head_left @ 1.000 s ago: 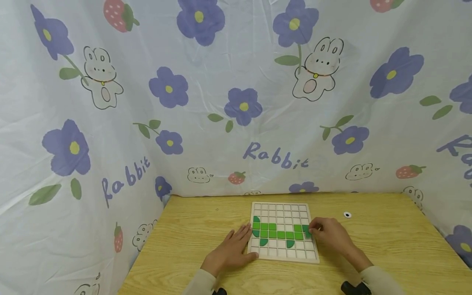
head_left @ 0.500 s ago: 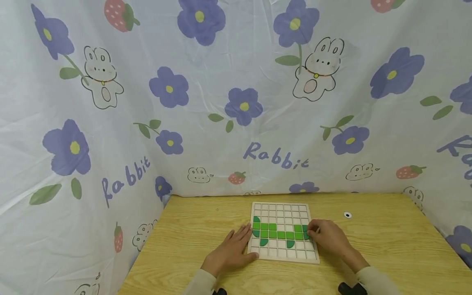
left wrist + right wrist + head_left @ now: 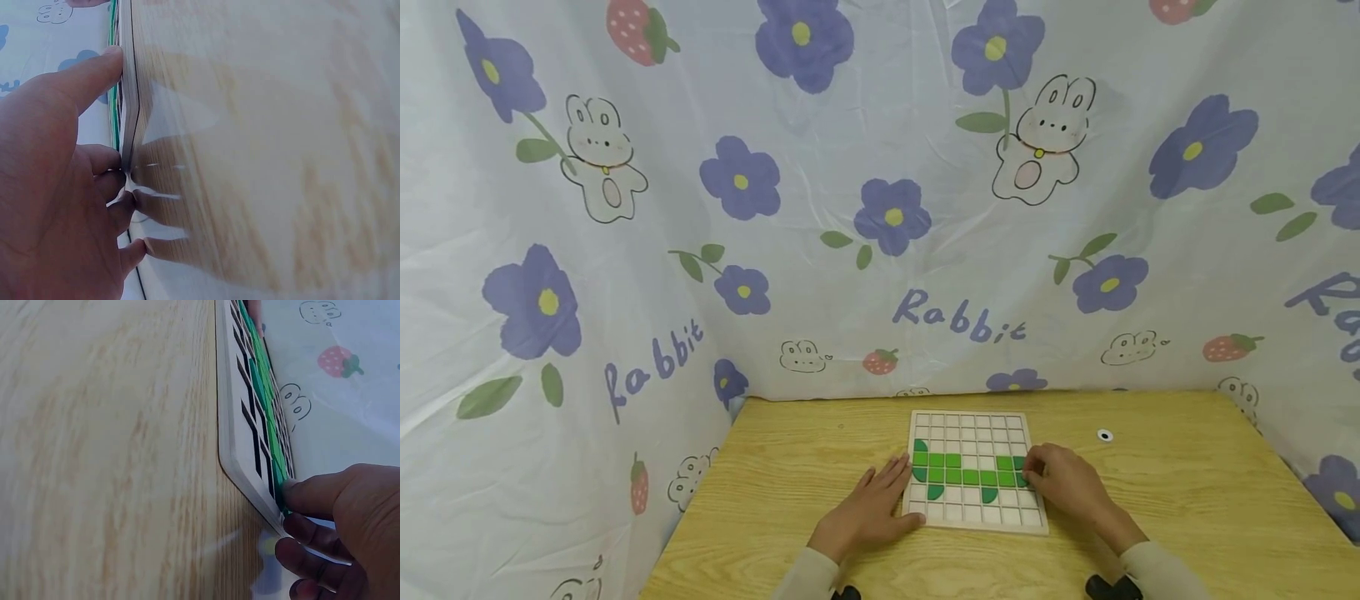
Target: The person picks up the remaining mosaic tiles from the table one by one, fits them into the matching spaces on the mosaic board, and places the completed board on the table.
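A square wooden grid board [image 3: 967, 424] lies on the table, with bright green square tiles [image 3: 953, 476] across its middle rows. Dark green quarter-round tiles [image 3: 936, 492] sit at the left end and below the row. My left hand [image 3: 872, 508] rests along the board's left edge, fingers straight and thumb at the near corner; in the left wrist view its fingertips touch the side. At the right edge, my right hand [image 3: 1070, 483] has thumb and index finger on a dark green tile [image 3: 279, 485] at the row's end, pinching it. Those fingers partly cover that tile.
A small white disc with a black centre [image 3: 1105, 435] lies on the wooden table [image 3: 790, 442], right of the board. A printed curtain [image 3: 820, 275] with flowers and rabbits hangs behind the table and along its left side.
The right hand has shifted slightly left, and the dark green tile it holds has turned from tilted to lying in line with the row. The left hand stays put.
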The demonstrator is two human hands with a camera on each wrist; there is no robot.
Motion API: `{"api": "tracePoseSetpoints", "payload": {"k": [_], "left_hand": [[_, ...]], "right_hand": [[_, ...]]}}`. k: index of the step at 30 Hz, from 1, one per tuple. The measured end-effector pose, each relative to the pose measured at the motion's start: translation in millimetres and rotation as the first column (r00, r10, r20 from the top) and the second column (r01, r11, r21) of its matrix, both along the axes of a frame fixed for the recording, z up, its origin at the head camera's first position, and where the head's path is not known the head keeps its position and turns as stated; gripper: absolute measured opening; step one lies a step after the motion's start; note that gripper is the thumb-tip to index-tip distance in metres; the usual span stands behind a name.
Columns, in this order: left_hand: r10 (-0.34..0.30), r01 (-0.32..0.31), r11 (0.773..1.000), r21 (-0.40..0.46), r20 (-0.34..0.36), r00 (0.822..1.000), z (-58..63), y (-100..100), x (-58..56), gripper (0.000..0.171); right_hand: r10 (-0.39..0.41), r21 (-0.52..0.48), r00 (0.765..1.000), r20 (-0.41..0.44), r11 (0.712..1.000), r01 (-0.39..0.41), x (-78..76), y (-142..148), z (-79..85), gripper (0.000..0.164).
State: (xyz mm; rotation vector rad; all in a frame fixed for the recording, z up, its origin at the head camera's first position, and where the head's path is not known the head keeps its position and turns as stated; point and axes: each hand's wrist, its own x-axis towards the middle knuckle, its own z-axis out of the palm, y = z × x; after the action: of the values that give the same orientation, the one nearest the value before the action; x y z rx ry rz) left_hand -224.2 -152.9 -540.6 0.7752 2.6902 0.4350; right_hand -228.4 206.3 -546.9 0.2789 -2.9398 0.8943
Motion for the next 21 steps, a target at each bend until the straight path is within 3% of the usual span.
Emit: {"api": "tracePoseSetpoints", "payload": {"k": [9,21], "left_hand": [[-0.001,0.001,1.000,0.010,0.006,1.000,1.4,0.9,0.5,0.092],[0.001,-0.001,1.000,0.017,0.007,1.000,1.6,0.3,0.5,0.091]], "right_hand": [[-0.009,0.003,1.000,-0.027,1.000,0.009,0.8,6.7,-1.0,0.001],[-0.002,-0.022,0.995,-0.096,1.000,0.000,8.0,42.2,13.7,0.010]]}}
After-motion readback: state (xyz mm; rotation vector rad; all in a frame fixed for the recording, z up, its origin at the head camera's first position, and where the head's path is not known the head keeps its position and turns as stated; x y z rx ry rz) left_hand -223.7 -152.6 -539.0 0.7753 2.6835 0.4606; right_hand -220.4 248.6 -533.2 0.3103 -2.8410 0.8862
